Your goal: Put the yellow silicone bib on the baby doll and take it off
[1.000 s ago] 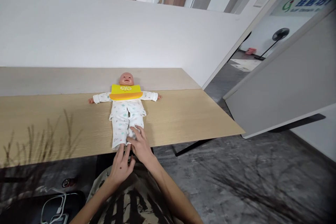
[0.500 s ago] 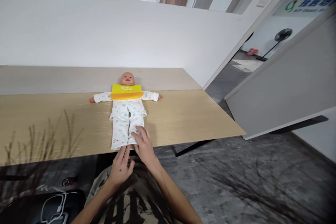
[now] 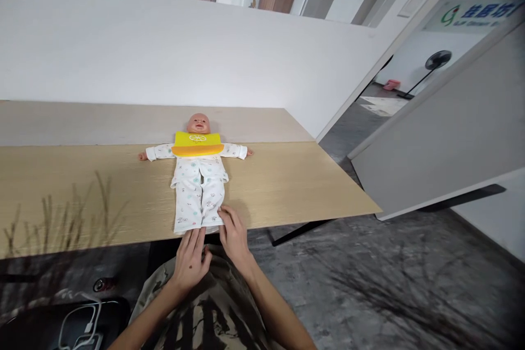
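A baby doll lies on its back on the wooden table, arms spread, in white printed pyjamas with a yellow bib on its chest. My left hand is at the table's near edge, fingers stretched out and touching the cuff of the doll's left-side trouser leg. My right hand rests flat at the end of the other trouser leg, fingers together and extended. Neither hand holds anything.
A white partition wall runs behind the table. A grey door panel stands to the right, with a floor fan beyond it. A black bag with a white cable lies on the grey floor at lower left.
My right hand has slid back along the doll's trouser leg towards me, from mid-leg to the cuff at the table edge. My left hand has barely moved.
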A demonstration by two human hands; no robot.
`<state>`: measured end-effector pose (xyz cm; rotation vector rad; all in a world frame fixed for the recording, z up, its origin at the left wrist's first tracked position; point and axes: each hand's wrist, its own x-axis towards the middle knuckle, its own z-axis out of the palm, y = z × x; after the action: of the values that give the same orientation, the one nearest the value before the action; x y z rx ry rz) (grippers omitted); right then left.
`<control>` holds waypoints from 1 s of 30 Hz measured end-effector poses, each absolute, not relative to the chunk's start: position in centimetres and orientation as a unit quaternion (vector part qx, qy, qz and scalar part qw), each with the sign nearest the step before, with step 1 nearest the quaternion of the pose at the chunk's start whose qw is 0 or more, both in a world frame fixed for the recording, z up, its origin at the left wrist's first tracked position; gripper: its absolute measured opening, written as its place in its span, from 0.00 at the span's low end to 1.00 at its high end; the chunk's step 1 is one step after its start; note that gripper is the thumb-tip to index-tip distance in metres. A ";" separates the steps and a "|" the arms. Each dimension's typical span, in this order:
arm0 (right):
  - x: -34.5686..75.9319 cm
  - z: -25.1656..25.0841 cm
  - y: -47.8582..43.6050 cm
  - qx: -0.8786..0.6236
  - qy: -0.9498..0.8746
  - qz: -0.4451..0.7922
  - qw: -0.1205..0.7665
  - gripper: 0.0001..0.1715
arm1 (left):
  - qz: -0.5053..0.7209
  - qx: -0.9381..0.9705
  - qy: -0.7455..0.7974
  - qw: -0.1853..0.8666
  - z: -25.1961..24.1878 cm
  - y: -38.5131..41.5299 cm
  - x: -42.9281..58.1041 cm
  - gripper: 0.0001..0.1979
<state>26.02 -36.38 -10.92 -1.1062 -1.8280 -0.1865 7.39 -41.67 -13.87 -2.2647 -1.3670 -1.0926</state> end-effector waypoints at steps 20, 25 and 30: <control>33.1 -11.3 -30.0 -0.559 -0.569 0.263 0.542 0.18 | -0.451 -0.770 -0.450 0.046 -9.9 -41.6 4.0 0.21; 34.9 -9.3 -20.3 -0.623 -0.495 0.289 0.533 0.12 | -0.483 -0.590 -0.636 -0.115 -6.0 -32.1 -1.0 0.12; 35.3 -8.0 -14.1 -0.644 -0.452 0.282 0.549 0.09 | -0.472 -0.461 -0.724 -0.201 -3.3 -22.6 -5.3 0.19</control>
<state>35.30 -14.14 -8.02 -1.5250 -1.0716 0.6684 -5.25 -22.56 -3.25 -1.6693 -2.6211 -1.7084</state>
